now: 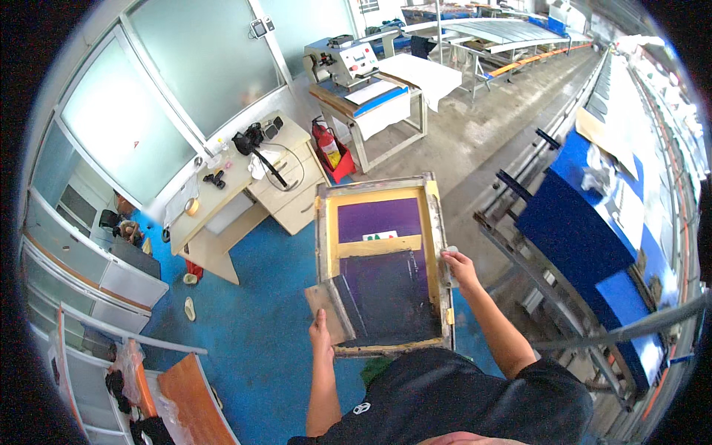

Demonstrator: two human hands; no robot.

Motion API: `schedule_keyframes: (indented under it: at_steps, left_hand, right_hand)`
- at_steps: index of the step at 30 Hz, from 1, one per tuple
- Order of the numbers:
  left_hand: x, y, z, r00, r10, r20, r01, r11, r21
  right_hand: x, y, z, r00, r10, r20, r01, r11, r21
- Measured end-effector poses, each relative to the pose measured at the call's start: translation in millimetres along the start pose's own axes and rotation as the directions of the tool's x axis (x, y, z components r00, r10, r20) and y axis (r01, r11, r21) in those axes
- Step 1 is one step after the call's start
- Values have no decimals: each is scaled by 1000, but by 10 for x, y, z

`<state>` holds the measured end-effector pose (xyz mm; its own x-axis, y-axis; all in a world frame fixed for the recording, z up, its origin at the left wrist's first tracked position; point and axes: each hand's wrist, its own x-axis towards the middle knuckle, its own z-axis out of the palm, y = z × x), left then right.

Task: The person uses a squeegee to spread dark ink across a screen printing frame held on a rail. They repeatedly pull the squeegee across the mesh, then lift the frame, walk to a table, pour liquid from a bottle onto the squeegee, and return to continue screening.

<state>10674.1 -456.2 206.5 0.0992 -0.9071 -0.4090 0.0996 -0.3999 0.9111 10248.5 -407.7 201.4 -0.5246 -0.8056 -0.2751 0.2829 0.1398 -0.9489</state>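
Observation:
In front of my body is a screen-printing frame [322,230], its worn rails edged with yellow tape. Purple mesh [378,216] shows in its far part, with a small white patch bearing green and red marks. Dark ink [393,297] covers much of the near part. My right hand [461,270] is closed around the right rail. My left hand [320,335] is closed on a wooden squeegee [331,311], which lies tilted over the frame's near left corner. Whether the left fingers also grip the frame is hidden.
A long printing table with blue covering [578,215] runs along my right, with metal rails. Ahead stand a heat press [345,63] on a bench, a red fire extinguisher [325,141] and a desk [289,178] with cables. An orange-brown board [193,400] is at lower left.

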Motion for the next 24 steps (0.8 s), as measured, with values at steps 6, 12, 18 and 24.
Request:
schedule_keyframes:
  at_steps: [6, 12, 18, 24]
  left_hand:
    - [1631, 705, 945, 989, 98, 108, -117, 975, 190]
    - [2831, 1463, 1926, 952, -22, 305, -64, 961, 269]
    - [3496, 1533, 3195, 901, -87, 426, -67, 940, 334]
    - [4015, 1627, 4961, 828, 39, 560, -256, 914, 314]
  right_hand:
    - [1074, -416, 237, 981, 89, -175, -51, 976, 210]
    - [2018, -747, 181, 947, -103, -304, 148, 980, 131]
    - [2701, -582, -348, 881, -102, -463, 192, 970, 152]
    - [3922, -764, -1251, 797, -143, -587, 281, 948, 150]
